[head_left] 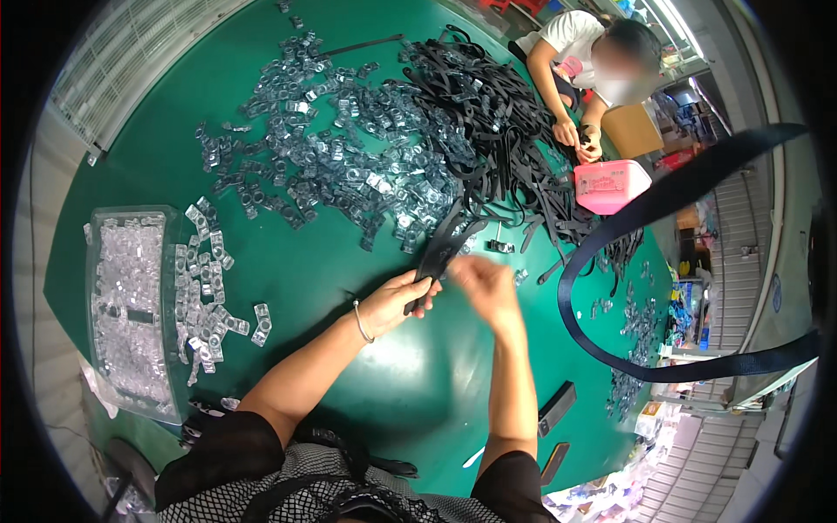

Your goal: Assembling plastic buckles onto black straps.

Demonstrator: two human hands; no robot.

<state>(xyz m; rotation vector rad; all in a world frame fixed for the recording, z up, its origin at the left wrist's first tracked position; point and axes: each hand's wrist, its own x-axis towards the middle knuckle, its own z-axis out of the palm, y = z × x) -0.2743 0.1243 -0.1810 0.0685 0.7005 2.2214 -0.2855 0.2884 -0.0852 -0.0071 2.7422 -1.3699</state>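
Observation:
My left hand (394,302), with a bracelet at its wrist, is closed round the lower end of some flat black straps (438,251). They point up and away from me over the green table. Just right of them is my right hand (488,292), smeared by motion, its fingertips close to the straps. Whether it touches or pinches anything I cannot make out. Beyond the hands lies a big heap of small clear plastic pieces (349,157), and right of that a tangled pile of black straps (501,131). A small black piece (500,247) rests near my right hand.
On the left stands a clear tray (174,349) full of clear pieces, with more clear clips (209,288) beside it. A co-worker (567,78) works at the far right behind a pink container (608,186). A dark strap loop (571,305) hangs close on the right. Two dark phone-like objects (556,408) lie near right.

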